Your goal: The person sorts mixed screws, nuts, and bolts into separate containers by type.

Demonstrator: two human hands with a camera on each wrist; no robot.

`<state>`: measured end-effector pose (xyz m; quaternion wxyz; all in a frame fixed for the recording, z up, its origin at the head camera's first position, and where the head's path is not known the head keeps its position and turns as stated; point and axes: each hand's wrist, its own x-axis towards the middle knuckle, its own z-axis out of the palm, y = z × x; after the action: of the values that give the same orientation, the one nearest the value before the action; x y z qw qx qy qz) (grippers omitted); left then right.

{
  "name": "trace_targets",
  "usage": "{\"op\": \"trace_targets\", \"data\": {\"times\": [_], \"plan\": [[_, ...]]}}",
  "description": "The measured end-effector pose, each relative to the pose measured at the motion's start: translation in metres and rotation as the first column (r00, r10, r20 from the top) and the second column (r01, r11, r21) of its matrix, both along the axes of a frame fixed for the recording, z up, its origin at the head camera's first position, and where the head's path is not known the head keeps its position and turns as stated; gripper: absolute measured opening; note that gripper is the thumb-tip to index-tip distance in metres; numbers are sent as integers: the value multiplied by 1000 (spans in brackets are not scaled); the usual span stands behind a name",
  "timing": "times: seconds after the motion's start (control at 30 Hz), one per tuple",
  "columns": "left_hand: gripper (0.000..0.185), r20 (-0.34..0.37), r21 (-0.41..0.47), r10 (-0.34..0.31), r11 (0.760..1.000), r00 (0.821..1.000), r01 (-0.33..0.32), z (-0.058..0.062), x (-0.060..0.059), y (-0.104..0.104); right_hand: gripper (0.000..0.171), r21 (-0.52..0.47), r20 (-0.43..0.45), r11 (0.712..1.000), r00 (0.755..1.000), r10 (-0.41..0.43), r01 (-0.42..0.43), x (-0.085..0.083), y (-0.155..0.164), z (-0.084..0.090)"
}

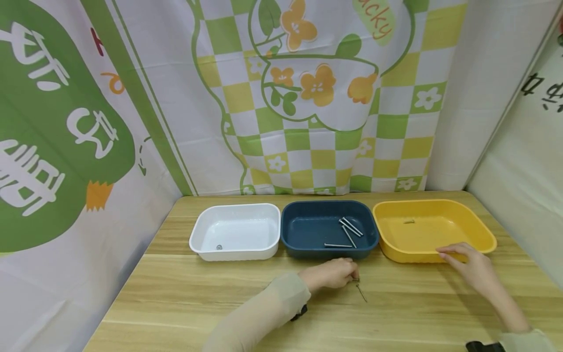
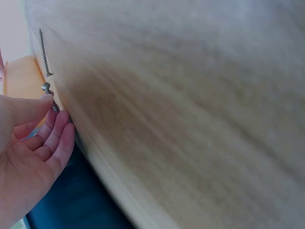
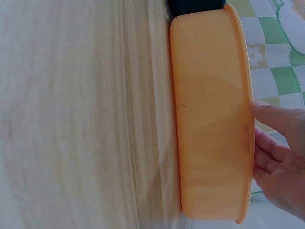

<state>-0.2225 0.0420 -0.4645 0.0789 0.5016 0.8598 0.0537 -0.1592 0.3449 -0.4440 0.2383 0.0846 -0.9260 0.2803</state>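
My left hand [image 1: 333,274] is low over the table just before the dark blue tray [image 1: 292,247]. It pinches a small metal screw [image 2: 55,108] between thumb and fingertips, the rounded head sticking out. Beside those fingertips another pointed screw [image 1: 361,294] lies on the wood; its thread shows in the left wrist view. At the yellow tray [image 1: 422,257], my right hand [image 1: 474,269] grips the front rim with thumb and fingers; the rim partly hides the fingertips in the right wrist view. A short screw [image 1: 409,222] lies inside that tray.
Several long silver bolts [image 1: 337,245] lie in the blue tray. To its left stands a white tray [image 1: 237,254] holding a small round metal piece [image 1: 219,247]. The trays stand in a row on a wooden table [image 1: 184,293], with patterned cloth [image 1: 316,161] behind.
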Motion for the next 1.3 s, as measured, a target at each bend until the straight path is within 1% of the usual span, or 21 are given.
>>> {"op": "trace_targets", "data": {"times": [0.17, 0.3, 0.43, 0.53, 0.63, 0.77, 1.0, 1.17, 1.3], "plan": [[10, -13, 57, 10, 998, 1000, -9, 0, 3, -1, 9, -1, 4, 1000, 1000, 0, 0, 0, 1, 0], [10, -15, 112, 1, 994, 1000, 0, 1, 6, 0, 8, 0, -9, 1000, 1000, 10, -10, 0, 1, -1], [10, 39, 163, -3, 987, 999, -4, 4, 7, 2, 8, -8, -18, 1000, 1000, 18, -19, 0, 1, -1], [12, 94, 192, 10, 981, 996, -28, 7, 8, 3, 8, -11, -24, 1000, 1000, 17, -17, 0, 1, -2], [13, 116, 225, 17, 973, 993, -43, 10, 9, 4, 8, -13, -32, 1000, 999, 15, -16, 0, 0, -1], [15, 96, 282, 9, 959, 995, -36, 13, 10, 7, 8, -12, -34, 1000, 999, 15, -16, 0, 0, 0], [14, 27, 361, 3, 933, 1000, -12, 17, 10, 14, 8, -13, -28, 1000, 999, 19, -19, 0, 0, -1], [13, 37, 379, 2, 925, 999, -16, 24, 10, 20, 8, -12, -22, 1000, 1000, 15, -15, -1, 1, -2], [13, 35, 388, 13, 921, 999, -25, 29, 10, 26, 8, -15, -35, 1000, 999, 16, -17, -1, 1, -3]]}}
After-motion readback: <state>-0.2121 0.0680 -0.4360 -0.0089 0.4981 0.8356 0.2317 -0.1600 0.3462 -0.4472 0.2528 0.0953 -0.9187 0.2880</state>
